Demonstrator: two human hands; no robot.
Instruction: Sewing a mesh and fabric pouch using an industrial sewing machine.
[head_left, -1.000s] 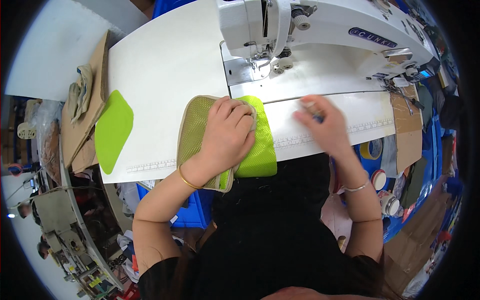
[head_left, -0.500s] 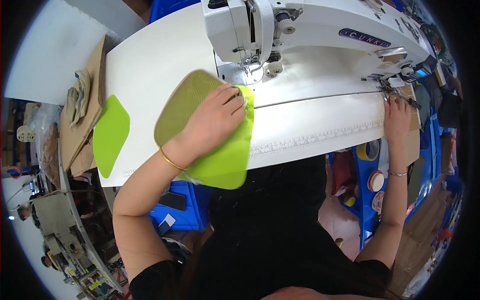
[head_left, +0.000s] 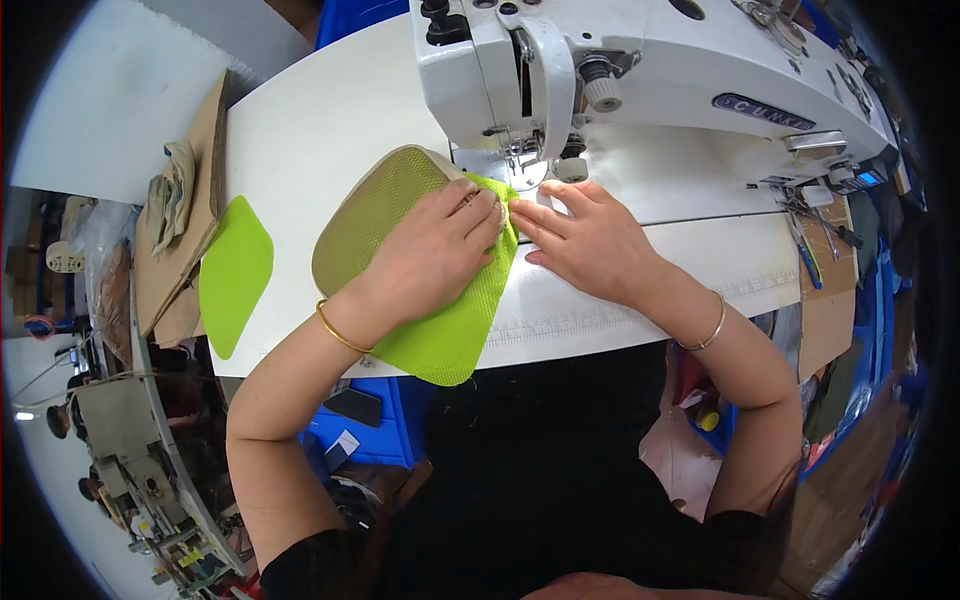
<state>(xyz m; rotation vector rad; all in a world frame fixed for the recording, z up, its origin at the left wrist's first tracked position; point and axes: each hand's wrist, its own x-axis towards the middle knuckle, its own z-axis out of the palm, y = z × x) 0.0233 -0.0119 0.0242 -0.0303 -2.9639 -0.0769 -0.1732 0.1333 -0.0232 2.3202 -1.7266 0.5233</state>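
Note:
A lime green fabric piece (head_left: 440,345) lies at the table's front edge, together with an olive mesh panel (head_left: 372,215) with rounded corners. My left hand (head_left: 435,252) rests across both, its fingers curled down on the green edge near the needle. From the other side my right hand (head_left: 592,242) meets that edge, fingers stretched out and apart, their tips touching the fabric. Just beyond the fingertips is the presser foot (head_left: 527,150) of a white sewing machine (head_left: 660,95). Whatever lies under my left fingers is hidden.
Another lime green piece (head_left: 237,275) lies at the table's left, beside cardboard (head_left: 205,215) with a folded glove-like cloth (head_left: 173,195). Blue-handled snips (head_left: 808,258) and other small tools are at the right end. A blue bin (head_left: 385,440) with a dark phone-like object (head_left: 355,406) sits below the table.
My right hand has come from the tools at the table's right end to the fabric's edge by the needle. The green fabric has shifted slightly under my left hand.

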